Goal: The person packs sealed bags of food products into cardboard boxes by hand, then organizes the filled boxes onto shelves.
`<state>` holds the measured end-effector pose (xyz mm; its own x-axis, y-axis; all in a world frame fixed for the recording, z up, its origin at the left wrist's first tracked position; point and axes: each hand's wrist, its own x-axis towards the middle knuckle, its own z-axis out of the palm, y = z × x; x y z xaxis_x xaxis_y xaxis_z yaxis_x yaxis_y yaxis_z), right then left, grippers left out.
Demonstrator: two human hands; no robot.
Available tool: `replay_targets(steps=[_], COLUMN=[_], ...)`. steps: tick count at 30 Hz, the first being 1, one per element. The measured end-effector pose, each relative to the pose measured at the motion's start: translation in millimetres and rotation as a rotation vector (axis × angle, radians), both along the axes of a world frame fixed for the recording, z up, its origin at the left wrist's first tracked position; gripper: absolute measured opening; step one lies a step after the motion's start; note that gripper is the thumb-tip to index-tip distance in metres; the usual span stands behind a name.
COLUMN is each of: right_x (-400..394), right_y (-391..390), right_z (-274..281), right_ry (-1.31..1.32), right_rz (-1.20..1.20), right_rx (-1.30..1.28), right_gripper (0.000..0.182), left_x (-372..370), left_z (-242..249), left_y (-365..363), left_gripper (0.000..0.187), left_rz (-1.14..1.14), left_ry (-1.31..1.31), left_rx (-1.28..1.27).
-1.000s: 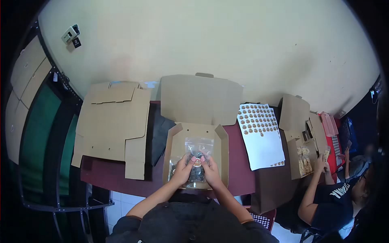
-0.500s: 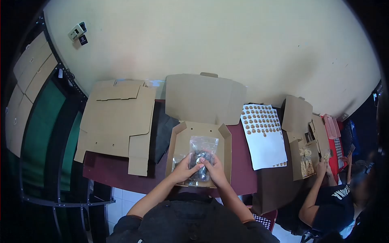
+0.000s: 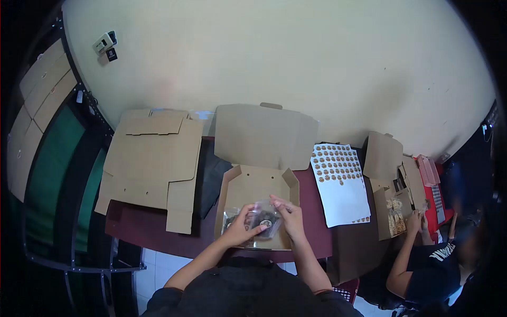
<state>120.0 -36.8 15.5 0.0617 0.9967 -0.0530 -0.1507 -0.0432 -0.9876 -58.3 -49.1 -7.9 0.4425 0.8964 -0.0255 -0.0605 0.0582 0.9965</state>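
Note:
A clear plastic pouch (image 3: 268, 215) with dark contents and a round label is held up over an open cardboard box (image 3: 259, 182). My left hand (image 3: 240, 228) grips the pouch from its left side, the thumb pressed on the front near the label. With bent fingers, my right hand (image 3: 289, 215) pinches the pouch's upper right edge. Inside the box, at its left side, lies another clear pouch (image 3: 229, 217), partly covered by my left hand. The box lid (image 3: 266, 137) stands raised against the wall.
Flat cardboard blanks (image 3: 150, 164) lie to the left, beside black material (image 3: 212, 179). On the right are sticker sheets (image 3: 340, 203) and another open box (image 3: 384, 211) holding filled packets. A co-worker (image 3: 430, 269) sits there, hands near that box. A dark shelf rack (image 3: 74, 264) stands far left.
My right hand has shifted from the pouch's front to its upper right edge. The pouch's top is now folded down or tilted, where before it stood flat above my hands.

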Motion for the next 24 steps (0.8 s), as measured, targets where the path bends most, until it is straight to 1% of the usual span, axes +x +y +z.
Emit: replay_targets(steps=[1, 2, 3, 5, 6, 7, 9, 10, 11, 13, 14, 15, 17, 18, 19, 21, 22, 23, 24], right_x=[-1.4, -3.6, -5.2, -7.1, -6.5, -2.1, 6.5, 9.5, 15.3, 27.5, 29.3, 29.5, 31.0, 30.9, 31.8, 26.7, 24.3, 20.0, 14.5], right_y=[-3.0, -5.4, -6.9, -11.1, -11.1, -12.9, -16.0, -17.4, -17.9, -17.2, -17.4, -17.9, -18.6, -19.3, -16.9, -11.9, -8.7, -7.6, -7.5], right_z=[-1.1, -6.4, -9.8, -17.0, -25.5, -31.6, -37.7, -34.7, -36.1, -38.6, -38.4, -35.3, -26.5, -22.2, -26.0, -37.7, -40.3, -43.3, -46.8], right_ry=[-0.097, -0.043, -0.046, -0.15, -0.148, -0.15, -0.177, -0.154, -0.154, -0.192, -0.191, -0.171, -0.137, -0.19, -0.197, 0.029, -0.049, -0.046, -0.198], right_rz=[0.043, 0.071, 0.064, 0.042, 0.002, -0.008, 0.103, 0.182, 0.169, 0.38, 0.369, 0.372, 0.371, 0.318, 0.294, 0.088, 0.02, 0.009, -0.023], right_rx=[0.026, 0.014, 0.017, 0.059, 0.032, 0.031, -0.09, -0.065, -0.065, -0.164, -0.16, -0.145, -0.107, -0.102, -0.089, -0.163, -0.181, -0.18, -0.114], right_gripper=[0.023, 0.02, 0.02, 0.018, 0.019, 0.019, 0.021, 0.025, 0.025, 0.029, 0.029, 0.03, 0.032, 0.033, 0.033, 0.033, 0.03, 0.03, 0.03], left_x=[-0.8, 0.1, -1.0, -4.1, -1.9, -1.4, -3.6, -7.2, -11.6, -17.8, -19.6, -18.6, -13.9, -9.6, -4.9, -3.4, -9.1, -9.2, -7.8], left_z=[-0.2, -5.2, -10.0, -18.5, -20.6, -22.8, -20.9, -16.2, -9.6, 11.1, 8.7, 9.1, 10.1, 6.2, 0.7, -13.2, -17.5, -22.2, -13.6], left_y=[2.9, 9.2, 13.8, 18.4, 18.1, 17.1, 17.9, 17.1, 15.8, 17.3, 18.8, 19.2, 20.5, 19.8, 22.3, 26.7, 30.0, 28.5, 23.2], left_gripper=[0.061, 0.046, 0.046, 0.029, 0.018, 0.018, 0.015, 0.019, 0.019, 0.028, 0.032, 0.032, 0.031, 0.031, 0.031, 0.036, 0.044, 0.044, 0.047], left_rz=[0.087, 0.149, 0.141, 0.183, 0.21, 0.2, 0.161, 0.103, 0.09, -0.072, -0.133, -0.145, -0.107, 0.028, 0.006, 0.234, 0.22, 0.209, 0.159], left_ry=[-0.074, -0.179, -0.183, -0.065, -0.157, -0.158, -0.172, -0.138, -0.137, 0.058, 0.07, 0.073, 0.021, -0.043, -0.046, -0.103, 0.051, 0.053, 0.058], left_rx=[-0.049, 0.035, 0.037, -0.061, -0.085, -0.086, -0.129, -0.114, -0.114, -0.187, -0.158, -0.149, -0.185, -0.247, -0.231, 0.017, 0.073, 0.075, -0.035])
